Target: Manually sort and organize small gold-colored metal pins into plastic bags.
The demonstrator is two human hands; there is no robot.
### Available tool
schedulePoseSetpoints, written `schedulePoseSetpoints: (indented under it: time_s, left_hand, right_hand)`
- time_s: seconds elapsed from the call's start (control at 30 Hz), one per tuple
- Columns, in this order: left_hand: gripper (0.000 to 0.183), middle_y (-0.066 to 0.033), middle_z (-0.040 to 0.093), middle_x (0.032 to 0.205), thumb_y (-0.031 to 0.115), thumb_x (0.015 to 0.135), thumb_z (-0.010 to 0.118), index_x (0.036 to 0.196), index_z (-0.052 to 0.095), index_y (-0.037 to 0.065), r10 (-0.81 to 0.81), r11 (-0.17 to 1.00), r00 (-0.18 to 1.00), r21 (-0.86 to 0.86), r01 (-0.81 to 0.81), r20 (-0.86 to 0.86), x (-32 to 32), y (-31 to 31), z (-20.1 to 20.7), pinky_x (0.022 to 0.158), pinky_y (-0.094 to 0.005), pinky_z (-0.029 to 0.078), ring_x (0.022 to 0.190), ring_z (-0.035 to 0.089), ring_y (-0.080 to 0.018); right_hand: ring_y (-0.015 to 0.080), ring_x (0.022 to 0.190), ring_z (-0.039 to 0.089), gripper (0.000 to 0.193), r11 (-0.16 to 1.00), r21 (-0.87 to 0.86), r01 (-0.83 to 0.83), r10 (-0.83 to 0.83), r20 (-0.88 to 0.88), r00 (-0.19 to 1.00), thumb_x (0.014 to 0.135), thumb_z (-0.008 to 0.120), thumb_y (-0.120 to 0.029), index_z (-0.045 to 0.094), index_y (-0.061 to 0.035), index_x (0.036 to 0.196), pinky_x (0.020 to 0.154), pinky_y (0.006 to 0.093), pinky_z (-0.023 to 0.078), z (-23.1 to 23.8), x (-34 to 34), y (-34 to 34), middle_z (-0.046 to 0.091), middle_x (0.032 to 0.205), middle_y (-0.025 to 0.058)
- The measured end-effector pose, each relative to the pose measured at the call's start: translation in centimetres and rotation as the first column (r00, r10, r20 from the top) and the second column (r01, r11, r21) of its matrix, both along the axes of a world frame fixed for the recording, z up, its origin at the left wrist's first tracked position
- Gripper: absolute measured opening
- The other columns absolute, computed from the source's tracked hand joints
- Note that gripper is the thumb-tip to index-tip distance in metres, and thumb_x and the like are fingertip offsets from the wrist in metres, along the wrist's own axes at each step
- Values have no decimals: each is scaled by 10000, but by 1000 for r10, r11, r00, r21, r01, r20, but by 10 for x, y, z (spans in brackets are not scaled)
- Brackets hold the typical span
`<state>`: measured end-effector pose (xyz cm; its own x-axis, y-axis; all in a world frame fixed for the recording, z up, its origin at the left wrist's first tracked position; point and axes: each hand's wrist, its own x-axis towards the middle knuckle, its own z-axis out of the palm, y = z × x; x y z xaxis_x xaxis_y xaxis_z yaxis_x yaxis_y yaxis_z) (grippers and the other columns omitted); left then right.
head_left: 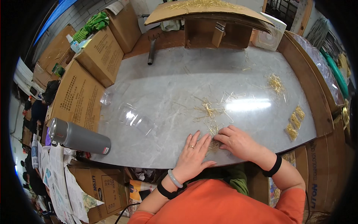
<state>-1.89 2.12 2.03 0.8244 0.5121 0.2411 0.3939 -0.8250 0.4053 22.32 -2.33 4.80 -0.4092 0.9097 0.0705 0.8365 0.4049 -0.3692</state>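
Gold wire hooks (213, 129) lie crisscross just far-left of the right hand (238, 141), fingers bunched, grip unclear; the left hand (189, 151) lies spread.

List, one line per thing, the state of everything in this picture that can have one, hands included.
Left hand: open, palm down.
Right hand: curled, grip unclear.
Gold wire pieces in the middle: loose, scattered.
Gold heap at right: loose, piled.
Packets: filled with gold pieces.
Gray bottle: capped.
Back cardboard box: open at the front.
White fan: running or not, unclear.
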Motion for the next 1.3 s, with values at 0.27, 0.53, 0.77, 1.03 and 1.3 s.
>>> schedulePoseSetpoints:
  time_s: [0.27,0.53,0.77,1.03,1.3]
  left_hand:
    - [936,-212,391,1554,365,829,807,1535,342,-36,69,985,990,-167,-48,125,-3,0,-10,1222,-532,258,1489,285,-433]
    - [932,-219,374,1562,297,791,838,1520,367,-43,-38,976,998,-214,47,45,-34,19,7,1214,-512,285,1496,273,-442]
    - [808,-219,417,1505,328,854,782,1461,426,-70,141,990,990,-18,-140,27,-2,-2,-8,1198,-565,277,1441,335,-455]
    - [829,-218,398,1520,384,898,737,1492,378,-68,58,994,997,-101,-52,54,0,-3,3,1213,-576,231,1470,300,-446]
    - [670,-133,484,1485,266,876,757,1449,504,26,23,997,999,-78,-20,34,2,-3,1,1204,-586,255,1449,352,-423]
  right_hand:
    - [341,1109,566,597,981,87,174,-180,69,981,783,828,-267,600,-37,1284,941,415,510,7,-7,17,576,1201,148]
    - [351,1124,570,579,985,-161,-69,79,55,995,805,809,-191,588,-91,1331,958,422,504,26,-7,15,568,1216,141]
    - [346,1107,590,503,976,-166,144,-177,-212,961,836,772,-142,602,-64,1303,929,414,514,6,-17,-6,599,1180,133]
    - [292,1011,604,371,938,270,218,-210,-57,976,820,770,-157,665,-57,1161,876,385,517,12,-26,-46,645,1142,91]
    - [287,1038,602,307,895,213,392,-268,-448,853,831,756,-100,679,-68,1127,884,385,513,-37,-52,-42,660,1144,81]
